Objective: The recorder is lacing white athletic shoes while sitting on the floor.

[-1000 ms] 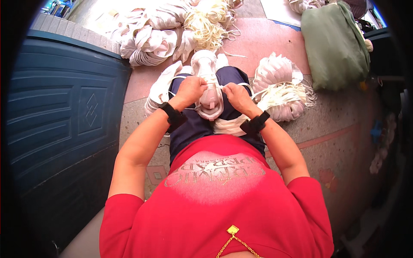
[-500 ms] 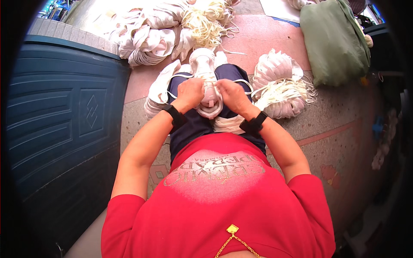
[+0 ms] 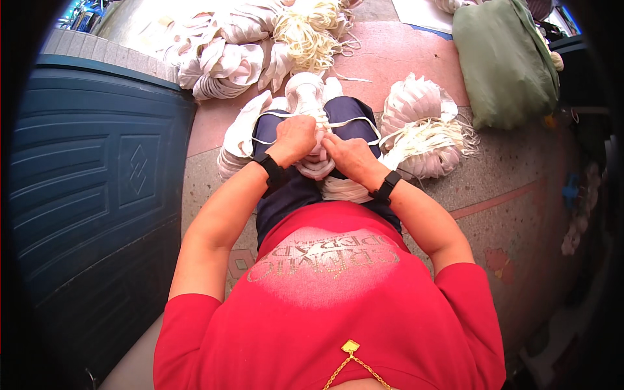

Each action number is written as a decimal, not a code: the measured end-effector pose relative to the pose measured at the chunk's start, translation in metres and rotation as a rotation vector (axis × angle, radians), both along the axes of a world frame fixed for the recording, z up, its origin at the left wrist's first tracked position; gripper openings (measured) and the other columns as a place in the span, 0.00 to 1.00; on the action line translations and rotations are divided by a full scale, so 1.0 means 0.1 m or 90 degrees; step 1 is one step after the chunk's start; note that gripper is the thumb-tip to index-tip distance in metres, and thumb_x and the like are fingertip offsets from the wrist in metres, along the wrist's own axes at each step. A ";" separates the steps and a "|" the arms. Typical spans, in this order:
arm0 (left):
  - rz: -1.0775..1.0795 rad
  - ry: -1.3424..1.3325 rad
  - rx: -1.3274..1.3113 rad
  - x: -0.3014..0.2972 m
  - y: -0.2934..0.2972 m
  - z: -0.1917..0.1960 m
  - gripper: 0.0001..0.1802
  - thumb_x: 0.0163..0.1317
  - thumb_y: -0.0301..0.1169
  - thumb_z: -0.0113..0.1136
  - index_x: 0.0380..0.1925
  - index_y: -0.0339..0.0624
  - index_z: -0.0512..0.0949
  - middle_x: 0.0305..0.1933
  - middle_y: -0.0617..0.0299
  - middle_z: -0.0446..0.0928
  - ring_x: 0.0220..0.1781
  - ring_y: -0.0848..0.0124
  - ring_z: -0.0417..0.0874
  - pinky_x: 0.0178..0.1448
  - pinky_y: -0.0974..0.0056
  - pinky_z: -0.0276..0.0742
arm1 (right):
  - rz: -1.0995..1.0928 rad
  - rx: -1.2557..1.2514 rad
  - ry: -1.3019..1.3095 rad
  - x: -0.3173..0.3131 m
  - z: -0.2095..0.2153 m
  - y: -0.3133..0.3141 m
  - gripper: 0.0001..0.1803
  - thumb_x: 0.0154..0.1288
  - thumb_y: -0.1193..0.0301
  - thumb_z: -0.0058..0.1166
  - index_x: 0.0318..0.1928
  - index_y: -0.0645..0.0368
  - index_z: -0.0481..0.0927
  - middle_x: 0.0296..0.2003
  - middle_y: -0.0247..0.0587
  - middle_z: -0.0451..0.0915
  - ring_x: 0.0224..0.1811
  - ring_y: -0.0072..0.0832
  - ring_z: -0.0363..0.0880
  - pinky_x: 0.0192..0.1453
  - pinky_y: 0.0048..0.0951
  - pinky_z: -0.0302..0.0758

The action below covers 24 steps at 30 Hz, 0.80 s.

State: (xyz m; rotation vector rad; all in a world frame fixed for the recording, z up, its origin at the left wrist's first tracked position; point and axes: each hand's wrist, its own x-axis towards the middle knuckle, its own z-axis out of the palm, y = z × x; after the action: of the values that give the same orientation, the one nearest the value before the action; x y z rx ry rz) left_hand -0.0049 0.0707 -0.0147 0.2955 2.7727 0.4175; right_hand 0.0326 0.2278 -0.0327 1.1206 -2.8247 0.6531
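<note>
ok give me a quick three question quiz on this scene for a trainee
1. True or false: both hands are closed on the white bundle on the person's lap.
2. Which lies to the person's left? A) a green bag B) a dark blue moulded plastic panel C) a pile of loose cream strips
3. What does each wrist wear?

Key:
1. True. The left hand and right hand meet over the bundle and grip it.
2. B. The dark blue panel is on the left; the green bag is at the upper right and the cream strips lie ahead.
3. A black band, as on the left wrist.
</note>
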 end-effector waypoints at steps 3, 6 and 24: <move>0.026 -0.022 0.025 -0.05 0.00 -0.04 0.10 0.51 0.35 0.52 0.24 0.40 0.77 0.28 0.49 0.76 0.34 0.53 0.77 0.37 0.55 0.71 | 0.012 -0.022 0.018 0.00 0.03 0.04 0.06 0.48 0.76 0.46 0.31 0.60 0.69 0.30 0.38 0.72 0.23 0.33 0.76 0.22 0.28 0.72; 0.030 -0.018 0.030 -0.03 -0.01 -0.14 0.09 0.51 0.33 0.52 0.23 0.38 0.76 0.28 0.48 0.76 0.34 0.52 0.77 0.38 0.54 0.71 | 0.010 -0.029 0.005 0.00 0.03 0.08 0.07 0.49 0.75 0.45 0.32 0.60 0.69 0.31 0.38 0.73 0.23 0.33 0.76 0.22 0.29 0.72; 0.306 -0.131 0.412 -0.03 -0.09 -0.23 0.21 0.43 0.24 0.59 0.41 0.32 0.70 0.30 0.61 0.76 0.32 0.76 0.77 0.36 0.72 0.73 | -0.088 -0.231 -0.187 -0.05 -0.06 0.06 0.09 0.54 0.73 0.45 0.37 0.60 0.73 0.30 0.45 0.76 0.29 0.42 0.76 0.30 0.35 0.72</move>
State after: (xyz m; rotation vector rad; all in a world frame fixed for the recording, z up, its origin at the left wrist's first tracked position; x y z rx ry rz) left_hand -0.0082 0.0619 -0.0378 -0.2724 2.4057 1.3778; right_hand 0.0274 0.2338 -0.0387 0.8189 -2.8031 1.3449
